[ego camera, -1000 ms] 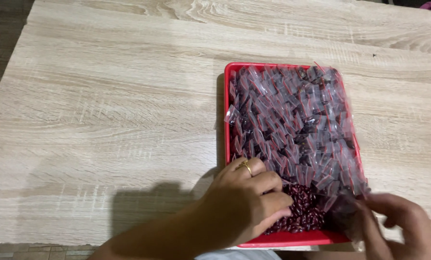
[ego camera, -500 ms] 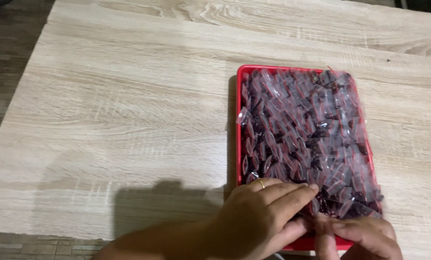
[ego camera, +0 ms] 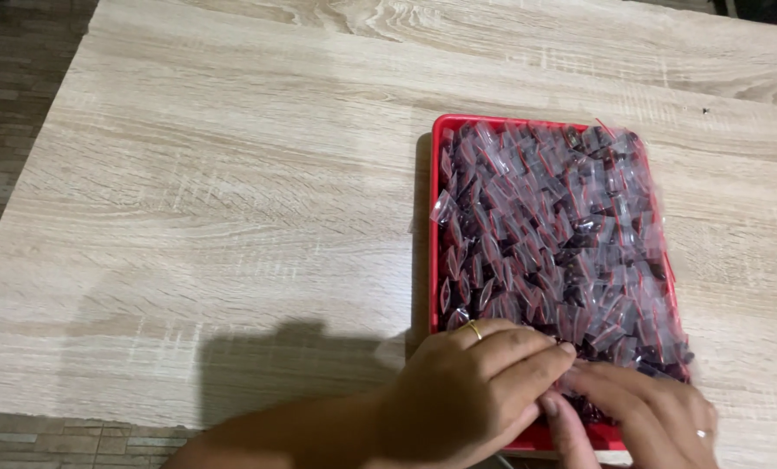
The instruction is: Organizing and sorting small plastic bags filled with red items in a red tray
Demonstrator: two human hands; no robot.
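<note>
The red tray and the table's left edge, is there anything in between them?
No, just bare wood. In the head view, the table shows only its grain between its left edge and the red tray of small packets.

Bare table (ego camera: 232, 200) lies open left and far; the packet-filled tray (ego camera: 436, 217) blocks the near right.

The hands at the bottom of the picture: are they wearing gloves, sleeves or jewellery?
No gloves or sleeves show. The left hand has a gold ring on one finger, and the right hand wears a thin band. The left forearm is bare as far as it shows.
</note>
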